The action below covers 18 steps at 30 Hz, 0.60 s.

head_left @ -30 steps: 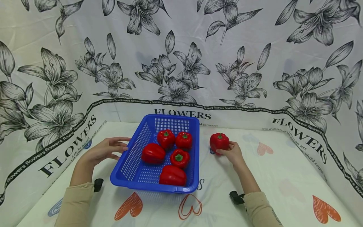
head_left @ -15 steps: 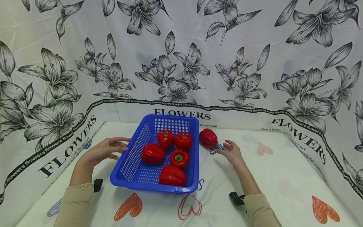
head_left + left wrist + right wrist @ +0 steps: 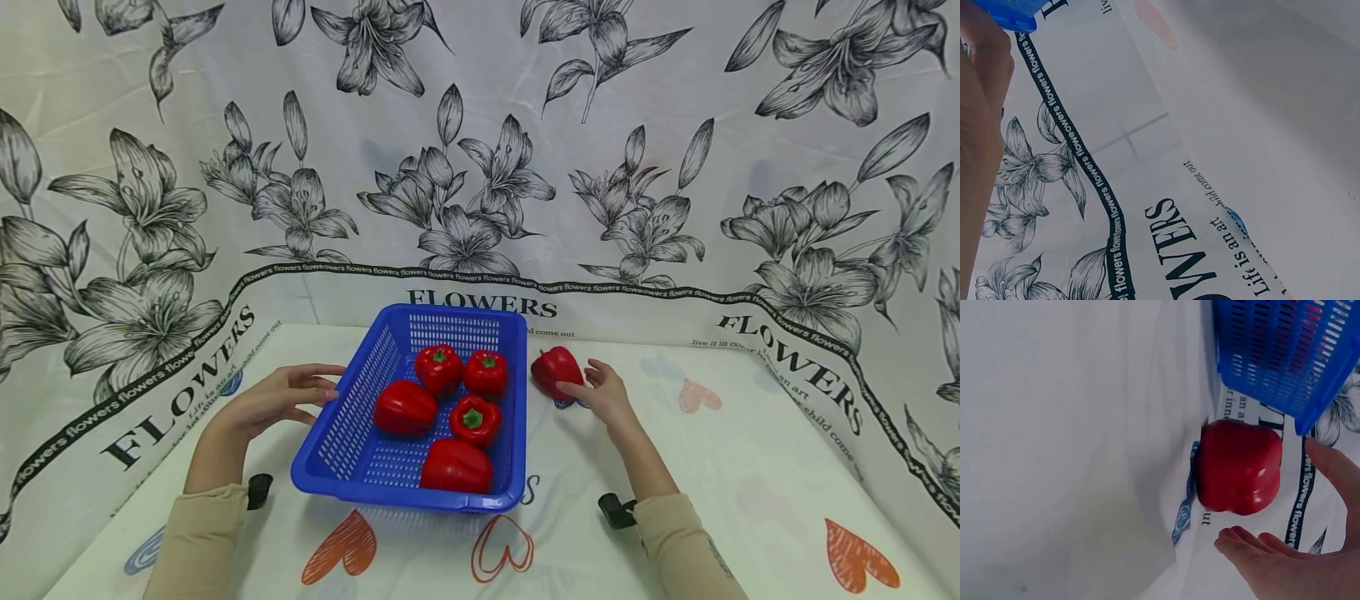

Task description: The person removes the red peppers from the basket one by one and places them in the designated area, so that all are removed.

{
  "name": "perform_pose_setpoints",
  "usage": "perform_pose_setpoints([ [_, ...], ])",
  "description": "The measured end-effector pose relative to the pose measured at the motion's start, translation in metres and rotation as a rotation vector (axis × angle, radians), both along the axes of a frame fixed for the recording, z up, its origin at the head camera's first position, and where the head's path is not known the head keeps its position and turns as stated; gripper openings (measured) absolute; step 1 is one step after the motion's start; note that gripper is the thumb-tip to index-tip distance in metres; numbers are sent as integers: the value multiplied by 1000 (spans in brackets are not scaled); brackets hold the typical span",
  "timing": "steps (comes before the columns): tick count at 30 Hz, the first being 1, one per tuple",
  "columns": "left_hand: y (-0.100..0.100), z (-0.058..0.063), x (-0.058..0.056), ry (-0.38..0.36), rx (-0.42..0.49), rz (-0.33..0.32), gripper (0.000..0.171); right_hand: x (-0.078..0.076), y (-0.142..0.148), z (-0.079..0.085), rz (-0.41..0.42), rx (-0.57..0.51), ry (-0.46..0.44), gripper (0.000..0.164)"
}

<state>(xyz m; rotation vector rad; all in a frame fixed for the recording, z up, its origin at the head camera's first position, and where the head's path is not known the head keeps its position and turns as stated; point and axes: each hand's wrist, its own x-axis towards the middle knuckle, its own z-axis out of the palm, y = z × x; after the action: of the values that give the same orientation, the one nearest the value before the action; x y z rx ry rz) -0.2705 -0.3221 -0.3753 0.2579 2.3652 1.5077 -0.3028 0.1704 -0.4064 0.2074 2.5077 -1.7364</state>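
Observation:
A red bell pepper [image 3: 555, 372] lies on its side on the cloth, just right of the blue plastic basket [image 3: 322, 482]. My right hand [image 3: 604, 395] is right beside this pepper with fingers spread and relaxed; in the right wrist view a gap shows between the fingertips and the red bell pepper [image 3: 1239, 467]. Several more red bell peppers sit in the basket, among them one lying on its side [image 3: 405, 407] and one with its green stem up [image 3: 476, 419]. At the basket's left rim, my left hand [image 3: 281, 397] touches the edge with loosely extended fingers.
A white cloth [image 3: 720, 467] printed with hearts covers the table. Behind it hangs a white curtain [image 3: 645, 100] with black flower drawings. The basket's perforated wall [image 3: 1266, 356] stands close to the loose pepper.
My right hand let go of the pepper, which rolled left toward the basket and tipped onto its side, then shifted slightly back right. The hand followed leftward. My left hand stayed put.

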Motion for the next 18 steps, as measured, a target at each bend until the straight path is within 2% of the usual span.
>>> perform_pose_setpoints([
  [11,0,1,1,2,-8,-7,63,-12,-13,3,7,27,-1,85],
  [18,0,0,0,5,-16,-7,63,-20,-18,4,-8,74,31,82],
])
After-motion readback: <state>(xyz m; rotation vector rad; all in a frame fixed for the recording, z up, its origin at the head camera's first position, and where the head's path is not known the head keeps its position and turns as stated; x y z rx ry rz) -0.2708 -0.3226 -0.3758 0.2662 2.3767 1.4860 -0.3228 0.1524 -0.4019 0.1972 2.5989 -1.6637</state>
